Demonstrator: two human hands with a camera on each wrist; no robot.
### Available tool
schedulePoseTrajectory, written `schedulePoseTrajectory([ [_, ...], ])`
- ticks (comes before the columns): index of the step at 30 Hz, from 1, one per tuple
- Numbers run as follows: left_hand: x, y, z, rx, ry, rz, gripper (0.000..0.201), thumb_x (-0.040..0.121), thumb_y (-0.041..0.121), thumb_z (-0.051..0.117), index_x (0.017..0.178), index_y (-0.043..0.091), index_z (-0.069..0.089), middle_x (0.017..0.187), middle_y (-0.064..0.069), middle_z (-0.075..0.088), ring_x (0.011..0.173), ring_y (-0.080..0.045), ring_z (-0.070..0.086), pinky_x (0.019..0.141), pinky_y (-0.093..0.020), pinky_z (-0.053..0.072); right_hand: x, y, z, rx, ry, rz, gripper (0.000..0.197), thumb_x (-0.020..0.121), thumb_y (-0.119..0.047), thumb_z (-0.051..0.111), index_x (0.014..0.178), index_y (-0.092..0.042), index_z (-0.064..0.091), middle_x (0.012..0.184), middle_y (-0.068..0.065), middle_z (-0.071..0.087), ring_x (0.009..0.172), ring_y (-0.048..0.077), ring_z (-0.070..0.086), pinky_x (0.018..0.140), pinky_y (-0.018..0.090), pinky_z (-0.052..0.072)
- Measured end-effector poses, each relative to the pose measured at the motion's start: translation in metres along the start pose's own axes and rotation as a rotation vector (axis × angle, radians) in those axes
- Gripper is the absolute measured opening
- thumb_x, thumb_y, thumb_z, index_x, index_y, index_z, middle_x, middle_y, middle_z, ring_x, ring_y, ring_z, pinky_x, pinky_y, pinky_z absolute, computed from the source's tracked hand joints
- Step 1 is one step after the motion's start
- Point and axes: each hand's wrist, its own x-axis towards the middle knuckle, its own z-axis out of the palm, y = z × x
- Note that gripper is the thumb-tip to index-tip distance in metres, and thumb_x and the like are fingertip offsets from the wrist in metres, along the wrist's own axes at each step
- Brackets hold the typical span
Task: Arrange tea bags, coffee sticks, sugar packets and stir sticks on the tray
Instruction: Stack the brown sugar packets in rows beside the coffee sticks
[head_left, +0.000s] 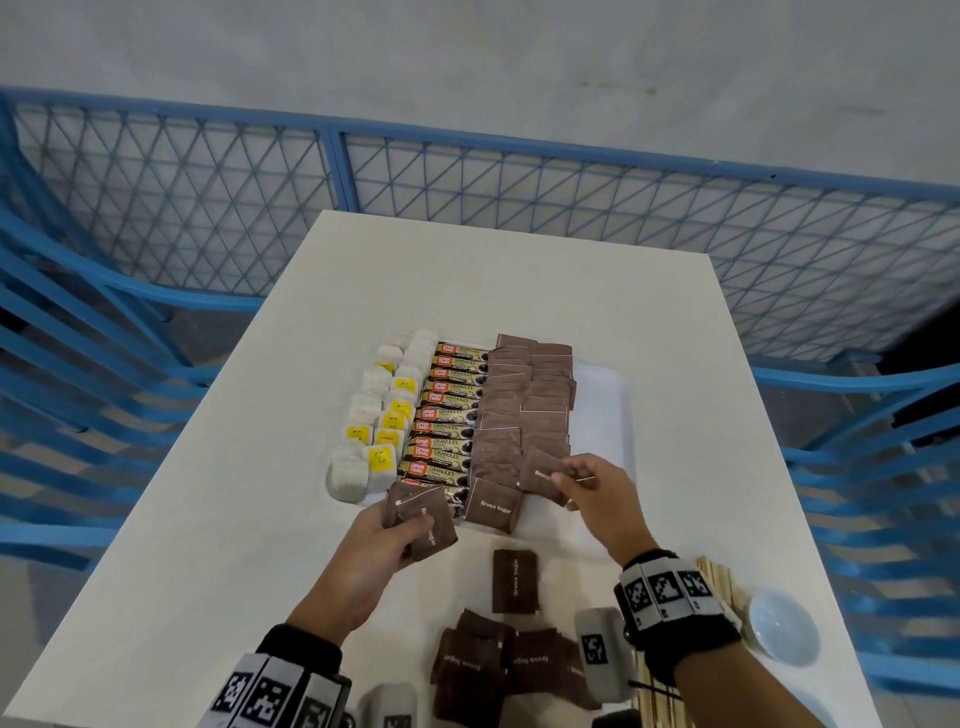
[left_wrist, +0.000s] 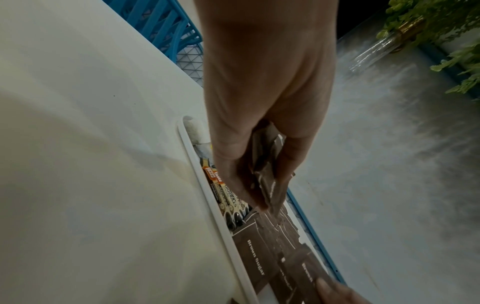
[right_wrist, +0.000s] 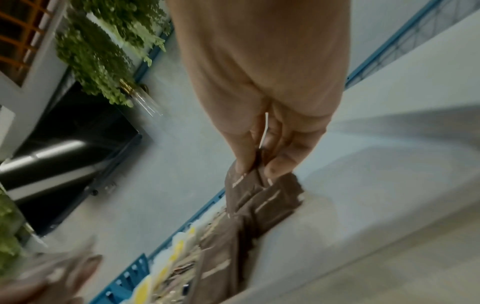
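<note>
A white tray (head_left: 605, 410) on the table holds rows of tea bags (head_left: 376, 415), coffee sticks (head_left: 449, 410) and brown sugar packets (head_left: 524, 405). My left hand (head_left: 387, 525) grips a small stack of brown sugar packets (head_left: 421, 512) at the tray's near edge; the same stack (left_wrist: 270, 176) shows between thumb and fingers in the left wrist view. My right hand (head_left: 587, 483) pinches one brown sugar packet (head_left: 543, 475) over the near end of the right sugar row; the right wrist view shows the pinched packet (right_wrist: 244, 183). Wooden stir sticks (head_left: 719, 579) lie behind my right wrist.
Loose brown sugar packets (head_left: 498, 660) lie in a heap at the table's near edge, one single packet (head_left: 514, 579) beyond them. A small white bowl (head_left: 784, 626) sits at the near right. Blue mesh fencing (head_left: 467, 182) surrounds the table. The tray's right strip is bare.
</note>
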Motion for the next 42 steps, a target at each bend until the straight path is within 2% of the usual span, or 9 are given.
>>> schedulePoseTrajectory([
  [6, -0.003, 0.003, 0.002, 0.029, -0.01, 0.016, 0.022, 0.088, -0.001, 0.057, 0.105, 0.011, 0.064, 0.096, -0.005, 0.073, 0.09, -0.02, 0.067, 0.073, -0.025, 0.052, 0.011, 0.018, -0.001, -0.13, 0.017, -0.01, 0.013, 0.078, -0.005, 0.071, 0.084, -0.012, 0.061, 0.066, -0.01, 0.051, 0.064, 0.011, 0.05, 0.061, 0.013, 0.044],
  [11, -0.004, 0.004, 0.002, 0.029, -0.025, 0.019, 0.023, 0.087, 0.001, 0.059, 0.106, 0.01, 0.064, 0.093, -0.002, 0.075, 0.089, -0.018, 0.069, 0.071, -0.024, 0.053, 0.016, 0.022, 0.009, -0.168, 0.059, -0.029, 0.019, 0.076, -0.007, 0.073, 0.08, -0.013, 0.056, 0.067, -0.007, 0.048, 0.064, 0.013, 0.048, 0.055, 0.01, 0.042],
  [18, -0.005, 0.005, 0.007, 0.019, -0.05, 0.035, 0.025, 0.085, 0.005, 0.062, 0.109, 0.012, 0.064, 0.099, -0.005, 0.074, 0.091, -0.018, 0.069, 0.072, -0.024, 0.054, 0.013, 0.02, 0.01, -0.453, 0.206, -0.147, 0.041, 0.074, -0.023, 0.076, 0.106, -0.013, 0.053, 0.097, 0.001, 0.047, 0.089, 0.018, 0.047, 0.076, 0.025, 0.038],
  [21, -0.004, 0.005, 0.01, 0.032, -0.046, 0.05, 0.027, 0.084, 0.004, 0.064, 0.11, 0.011, 0.064, 0.099, -0.005, 0.074, 0.094, -0.02, 0.069, 0.072, -0.025, 0.054, 0.0, 0.0, 0.018, -0.35, 0.184, -0.302, 0.029, 0.08, -0.024, 0.07, 0.103, -0.011, 0.057, 0.096, 0.001, 0.049, 0.09, 0.018, 0.048, 0.081, 0.026, 0.041],
  [25, -0.003, 0.008, 0.014, 0.01, -0.033, 0.069, 0.024, 0.084, 0.002, 0.063, 0.105, 0.013, 0.065, 0.092, -0.002, 0.075, 0.083, -0.014, 0.071, 0.065, -0.02, 0.054, -0.033, -0.034, 0.03, -0.082, -0.286, -0.201, 0.025, 0.085, -0.043, 0.059, 0.089, -0.019, 0.06, 0.082, -0.006, 0.058, 0.077, 0.008, 0.054, 0.07, 0.016, 0.043],
  [28, -0.002, 0.01, 0.016, -0.02, -0.036, 0.075, 0.028, 0.084, 0.005, 0.063, 0.111, 0.009, 0.063, 0.102, -0.01, 0.073, 0.093, -0.023, 0.069, 0.075, -0.027, 0.057, -0.05, -0.038, 0.04, 0.04, -0.462, -0.148, 0.021, 0.08, -0.039, 0.068, 0.082, -0.021, 0.058, 0.073, -0.012, 0.056, 0.067, -0.001, 0.049, 0.064, 0.013, 0.041],
  [32, -0.001, 0.011, 0.019, -0.07, -0.077, 0.029, 0.022, 0.09, 0.012, 0.056, 0.112, 0.005, 0.06, 0.105, -0.017, 0.07, 0.094, -0.027, 0.069, 0.083, -0.033, 0.056, -0.047, -0.031, 0.043, 0.115, -0.408, -0.114, 0.022, 0.083, -0.015, 0.068, 0.072, -0.022, 0.05, 0.067, -0.011, 0.053, 0.06, -0.004, 0.048, 0.061, 0.012, 0.04],
  [36, 0.001, 0.014, 0.023, -0.286, -0.06, -0.076, 0.02, 0.099, 0.014, 0.042, 0.102, 0.003, 0.058, 0.089, -0.018, 0.067, 0.082, -0.031, 0.067, 0.075, -0.037, 0.056, -0.037, -0.029, 0.032, 0.348, -0.341, 0.055, 0.013, 0.087, -0.003, 0.06, 0.081, -0.008, 0.049, 0.08, 0.007, 0.062, 0.068, 0.012, 0.062, 0.063, 0.024, 0.052],
  [42, 0.0, 0.018, 0.02, -0.346, -0.089, -0.104, 0.027, 0.097, 0.007, 0.03, 0.103, 0.003, 0.057, 0.091, -0.022, 0.065, 0.084, -0.035, 0.064, 0.071, -0.037, 0.055, -0.022, -0.017, 0.005, 0.414, -0.146, 0.104, 0.005, 0.088, -0.003, 0.058, 0.092, -0.006, 0.058, 0.082, 0.005, 0.063, 0.07, 0.016, 0.061, 0.061, 0.022, 0.053],
])
